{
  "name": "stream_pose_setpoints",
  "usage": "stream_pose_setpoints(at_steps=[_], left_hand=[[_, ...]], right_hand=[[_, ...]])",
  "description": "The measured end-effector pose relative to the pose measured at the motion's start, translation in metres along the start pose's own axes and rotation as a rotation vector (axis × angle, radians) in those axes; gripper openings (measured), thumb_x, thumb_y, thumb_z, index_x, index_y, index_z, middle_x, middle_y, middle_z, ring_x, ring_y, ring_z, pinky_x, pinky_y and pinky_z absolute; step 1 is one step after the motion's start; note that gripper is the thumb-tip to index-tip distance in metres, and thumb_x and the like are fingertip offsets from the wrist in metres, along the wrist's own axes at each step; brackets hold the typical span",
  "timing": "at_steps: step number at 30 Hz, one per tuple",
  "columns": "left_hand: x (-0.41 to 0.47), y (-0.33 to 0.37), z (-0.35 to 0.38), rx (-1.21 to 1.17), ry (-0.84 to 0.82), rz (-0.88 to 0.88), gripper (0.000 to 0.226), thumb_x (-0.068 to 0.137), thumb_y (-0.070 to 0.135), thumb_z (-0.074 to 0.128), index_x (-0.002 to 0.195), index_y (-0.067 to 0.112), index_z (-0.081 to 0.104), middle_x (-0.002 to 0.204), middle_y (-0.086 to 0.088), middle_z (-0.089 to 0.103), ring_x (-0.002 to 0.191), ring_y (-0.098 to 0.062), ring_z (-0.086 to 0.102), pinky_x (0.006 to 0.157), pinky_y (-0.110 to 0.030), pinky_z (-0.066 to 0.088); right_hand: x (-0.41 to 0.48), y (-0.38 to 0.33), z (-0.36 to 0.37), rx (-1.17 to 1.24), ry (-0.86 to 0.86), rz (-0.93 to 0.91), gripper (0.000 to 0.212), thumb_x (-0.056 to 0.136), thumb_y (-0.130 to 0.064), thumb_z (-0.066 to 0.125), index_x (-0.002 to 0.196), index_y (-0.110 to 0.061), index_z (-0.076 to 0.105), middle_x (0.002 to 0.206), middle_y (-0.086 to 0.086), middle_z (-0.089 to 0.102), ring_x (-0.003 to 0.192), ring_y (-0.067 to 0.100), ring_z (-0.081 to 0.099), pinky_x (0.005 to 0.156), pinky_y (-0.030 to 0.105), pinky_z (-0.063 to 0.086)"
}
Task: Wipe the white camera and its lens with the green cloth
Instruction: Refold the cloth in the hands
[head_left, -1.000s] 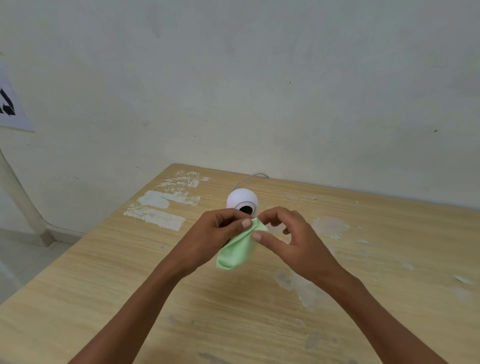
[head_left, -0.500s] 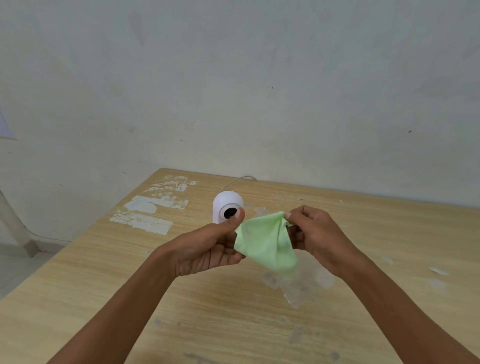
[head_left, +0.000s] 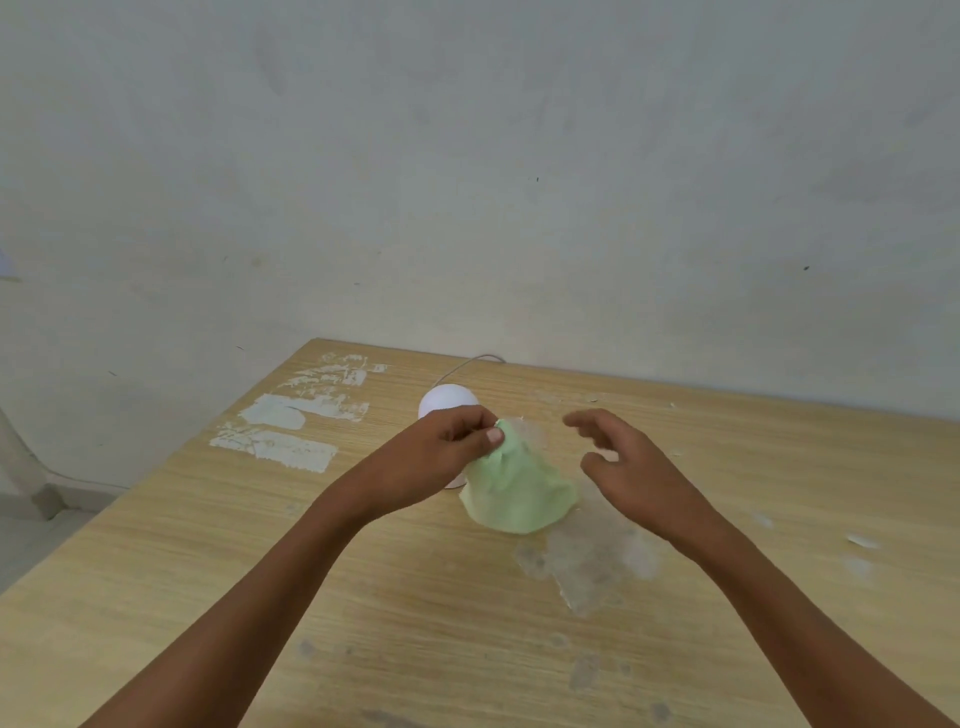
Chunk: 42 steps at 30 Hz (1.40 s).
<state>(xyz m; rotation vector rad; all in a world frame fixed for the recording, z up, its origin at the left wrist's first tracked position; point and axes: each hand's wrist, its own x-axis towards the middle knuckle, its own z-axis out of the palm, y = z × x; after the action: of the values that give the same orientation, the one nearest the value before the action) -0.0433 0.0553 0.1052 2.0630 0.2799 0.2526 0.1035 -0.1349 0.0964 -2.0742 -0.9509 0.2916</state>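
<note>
The white round camera (head_left: 447, 400) stands on the wooden table (head_left: 363, 597) near its far edge. My left hand (head_left: 436, 452) is in front of it and hides its lens and most of its body. That hand pinches the top corner of the green cloth (head_left: 517, 493), which hangs down loosely to the right of the camera. My right hand (head_left: 628, 467) hovers just right of the cloth with its fingers spread, holding nothing.
A thin white cable (head_left: 467, 364) runs from the camera to the table's back edge by the wall (head_left: 467, 182). White paint patches (head_left: 291, 421) mark the table's left part, and worn blotches (head_left: 587, 561) lie below the cloth.
My right hand has let go of the cloth and opened, moving a little to the right. The cloth now hangs from my left hand alone, which covers the camera's lens.
</note>
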Motion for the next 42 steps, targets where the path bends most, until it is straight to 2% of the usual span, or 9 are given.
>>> stream_pose_setpoints(at_steps=[2, 6, 11, 16, 22, 28, 31, 37, 42], left_hand=[[0.002, 0.004, 0.0, 0.027, -0.024, 0.045, 0.023, 0.107, 0.03, 0.047, 0.101, 0.021, 0.067, 0.104, -0.004, 0.067, 0.092, -0.014, 0.06, 0.087, -0.03, 0.042], [0.006, 0.009, -0.003, 0.103, -0.053, 0.102, 0.027, 0.109, 0.022, 0.042, 0.102, 0.029, 0.068, 0.101, 0.007, 0.067, 0.091, -0.005, 0.058, 0.086, -0.028, 0.042], [0.008, 0.009, -0.009, 0.169, -0.057, 0.116, 0.03, 0.11, 0.021, 0.04, 0.109, 0.028, 0.069, 0.11, 0.006, 0.069, 0.101, -0.016, 0.064, 0.089, -0.033, 0.049], [0.01, 0.008, -0.013, 0.137, -0.044, 0.09, 0.025, 0.109, 0.022, 0.043, 0.109, 0.022, 0.068, 0.109, 0.003, 0.067, 0.097, -0.019, 0.065, 0.083, -0.028, 0.05], [0.015, 0.001, -0.017, 0.097, 0.018, 0.08, 0.014, 0.094, 0.041, 0.068, 0.099, 0.028, 0.07, 0.103, -0.018, 0.069, 0.095, -0.037, 0.067, 0.077, -0.044, 0.052], [0.019, 0.003, -0.014, 0.217, 0.139, 0.1, 0.011, 0.098, 0.031, 0.066, 0.097, 0.023, 0.074, 0.096, 0.007, 0.074, 0.082, -0.013, 0.068, 0.072, -0.02, 0.049], [0.02, 0.008, -0.006, 0.257, 0.199, 0.13, 0.016, 0.101, 0.026, 0.061, 0.107, 0.023, 0.076, 0.093, 0.004, 0.075, 0.082, -0.01, 0.067, 0.07, -0.017, 0.049], [0.021, 0.021, 0.011, 0.273, 0.15, 0.2, 0.015, 0.104, 0.017, 0.051, 0.108, 0.028, 0.061, 0.075, -0.008, 0.066, 0.049, -0.002, 0.047, 0.049, -0.012, 0.036], [0.025, 0.031, 0.014, 0.241, 0.131, 0.143, 0.019, 0.099, 0.025, 0.057, 0.105, 0.023, 0.075, 0.081, 0.015, 0.069, 0.071, 0.01, 0.062, 0.062, -0.008, 0.042]], right_hand=[[0.003, -0.008, 0.001, 0.124, -0.103, -0.029, 0.046, 0.098, -0.007, 0.047, 0.138, -0.03, 0.057, 0.132, -0.017, 0.06, 0.128, 0.0, 0.051, 0.102, 0.024, 0.039], [0.012, -0.011, 0.003, 0.397, -0.297, 0.0, 0.049, 0.087, -0.013, 0.044, 0.126, -0.029, 0.068, 0.128, -0.007, 0.071, 0.128, 0.01, 0.06, 0.108, 0.037, 0.045], [0.013, -0.01, 0.008, 0.393, -0.372, -0.059, 0.034, 0.09, -0.024, 0.054, 0.119, -0.024, 0.073, 0.12, 0.008, 0.073, 0.106, 0.018, 0.066, 0.098, 0.042, 0.049], [0.016, -0.008, 0.002, 0.347, -0.356, -0.074, 0.022, 0.092, -0.03, 0.069, 0.101, -0.009, 0.072, 0.093, 0.004, 0.069, 0.086, 0.019, 0.059, 0.082, 0.038, 0.046], [0.016, -0.013, -0.01, 0.205, -0.229, -0.076, 0.025, 0.086, -0.031, 0.078, 0.089, -0.009, 0.067, 0.081, -0.006, 0.066, 0.075, 0.008, 0.058, 0.074, 0.026, 0.044], [0.022, -0.02, -0.016, -0.025, -0.102, -0.115, 0.019, 0.087, -0.029, 0.076, 0.084, -0.019, 0.06, 0.07, 0.0, 0.067, 0.056, 0.012, 0.06, 0.055, 0.029, 0.045], [0.023, -0.028, -0.02, 0.027, -0.067, -0.029, 0.016, 0.092, -0.023, 0.07, 0.095, -0.015, 0.057, 0.075, 0.012, 0.075, 0.049, 0.016, 0.066, 0.046, 0.028, 0.046], [0.021, -0.046, -0.026, 0.346, -0.213, 0.228, 0.024, 0.097, -0.018, 0.064, 0.113, -0.001, 0.056, 0.091, 0.019, 0.075, 0.065, 0.024, 0.074, 0.051, 0.032, 0.052], [0.021, -0.053, -0.03, 0.452, -0.332, 0.246, 0.035, 0.105, -0.025, 0.046, 0.114, 0.002, 0.065, 0.104, 0.018, 0.078, 0.099, 0.031, 0.076, 0.081, 0.046, 0.06]])
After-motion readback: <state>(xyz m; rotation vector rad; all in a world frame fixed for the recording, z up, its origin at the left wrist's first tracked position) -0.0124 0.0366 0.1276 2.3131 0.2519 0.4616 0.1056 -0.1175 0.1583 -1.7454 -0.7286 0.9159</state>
